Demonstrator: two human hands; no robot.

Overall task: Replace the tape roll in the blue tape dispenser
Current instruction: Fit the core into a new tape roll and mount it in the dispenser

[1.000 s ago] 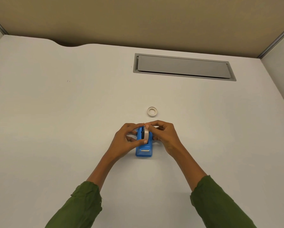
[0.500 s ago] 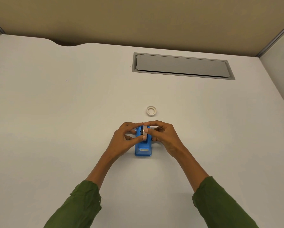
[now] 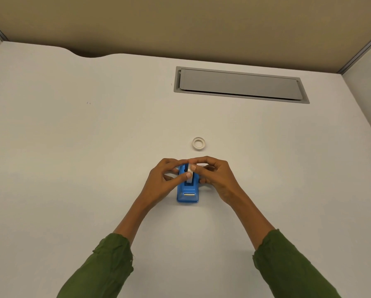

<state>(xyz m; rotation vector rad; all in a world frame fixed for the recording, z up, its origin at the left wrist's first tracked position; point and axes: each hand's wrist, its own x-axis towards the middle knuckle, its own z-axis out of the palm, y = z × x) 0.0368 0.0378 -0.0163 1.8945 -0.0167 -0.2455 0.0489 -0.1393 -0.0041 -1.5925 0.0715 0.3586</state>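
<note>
White tabletop (image 3: 73, 168) carries a blue plastic tape dispenser (image 3: 187, 195). Both hands, left hand (image 3: 162, 182) and right hand (image 3: 218, 178), pinch its white tape roll (image 3: 189, 176) (mostly hidden by fingers). A spare white ring (image 3: 198, 144) lies beyond.

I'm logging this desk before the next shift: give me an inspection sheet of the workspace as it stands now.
Surface: white desk, bare apart from the job's things.
Job's things: blue tape dispenser standing on the desk; white tape roll seated in it; an empty-looking white ring lying flat beyond it, apart.
Clutter: nothing seen.
Grips: left hand and right hand both pinch the roll at the dispenser.
Cables: nothing seen; grey cable hatch closed.
Surroundings: tan partition behind.
</note>
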